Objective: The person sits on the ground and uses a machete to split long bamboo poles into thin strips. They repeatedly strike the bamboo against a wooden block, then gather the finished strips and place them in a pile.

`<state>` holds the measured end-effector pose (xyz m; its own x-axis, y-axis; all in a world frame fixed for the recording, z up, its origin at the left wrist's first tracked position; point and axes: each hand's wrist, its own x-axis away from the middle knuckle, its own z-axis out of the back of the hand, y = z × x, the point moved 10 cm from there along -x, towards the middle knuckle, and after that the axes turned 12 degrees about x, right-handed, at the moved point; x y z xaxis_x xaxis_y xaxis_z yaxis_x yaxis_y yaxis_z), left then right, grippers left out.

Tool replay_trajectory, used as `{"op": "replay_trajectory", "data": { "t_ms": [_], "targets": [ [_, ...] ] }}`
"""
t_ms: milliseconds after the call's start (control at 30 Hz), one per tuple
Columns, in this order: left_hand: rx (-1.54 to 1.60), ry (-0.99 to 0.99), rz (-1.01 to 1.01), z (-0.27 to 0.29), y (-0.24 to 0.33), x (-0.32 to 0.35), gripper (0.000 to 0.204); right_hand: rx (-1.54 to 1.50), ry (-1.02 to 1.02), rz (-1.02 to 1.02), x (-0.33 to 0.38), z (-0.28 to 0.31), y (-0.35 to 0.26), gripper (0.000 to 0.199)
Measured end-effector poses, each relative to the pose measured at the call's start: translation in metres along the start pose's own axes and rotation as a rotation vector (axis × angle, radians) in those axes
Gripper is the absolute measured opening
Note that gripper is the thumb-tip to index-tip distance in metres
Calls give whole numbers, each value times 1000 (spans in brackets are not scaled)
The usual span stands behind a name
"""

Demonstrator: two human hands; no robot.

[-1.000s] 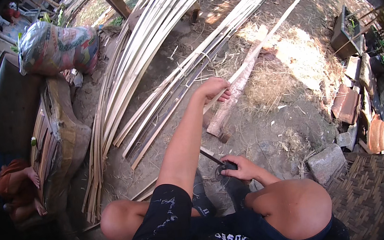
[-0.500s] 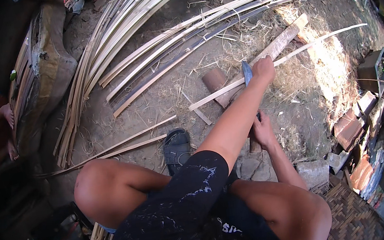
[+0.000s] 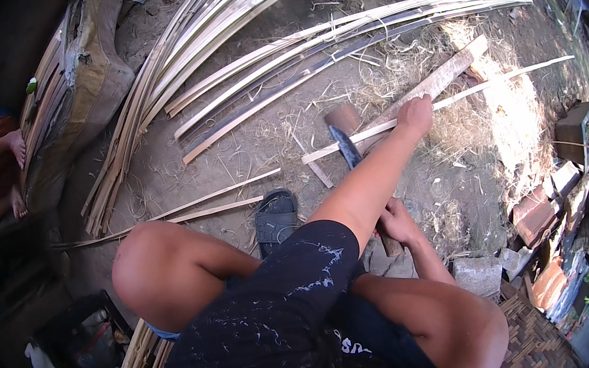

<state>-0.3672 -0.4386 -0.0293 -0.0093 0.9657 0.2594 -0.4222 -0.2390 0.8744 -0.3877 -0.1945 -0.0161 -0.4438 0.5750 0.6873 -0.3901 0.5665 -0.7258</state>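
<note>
The knife (image 3: 345,147) has drawn back from beside the left hand (image 3: 415,116), gripped in the right hand (image 3: 398,224). The left hand is curled closed round the pale strip (image 3: 376,131), ahead of the right; probably light and springy, it suits a mid-length hold, clear of the cutting edge.

Grey block (image 3: 478,276) near woven mat (image 3: 537,334)

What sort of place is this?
Probably an outdoor yard where people work with wood or bamboo: there's dirt ground, big bundles of long split strips and a sunlit heap of shavings.
</note>
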Motion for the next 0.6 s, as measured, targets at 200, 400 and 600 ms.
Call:
{"op": "replay_trajectory", "data": {
  "t_ms": [200, 400, 600],
  "targets": [
    [4, 6, -22, -1, -4, 7, 23, 145, 13, 75, 10, -15, -24, 25],
    [-9, 15, -53, -7, 0, 10, 24, 263, -128, 38, 10, -22, -7, 31],
    [-14, 34, -47, 5, -6, 9, 26, 411, -307, 125, 32, -70, -24, 21]
  ]
}}
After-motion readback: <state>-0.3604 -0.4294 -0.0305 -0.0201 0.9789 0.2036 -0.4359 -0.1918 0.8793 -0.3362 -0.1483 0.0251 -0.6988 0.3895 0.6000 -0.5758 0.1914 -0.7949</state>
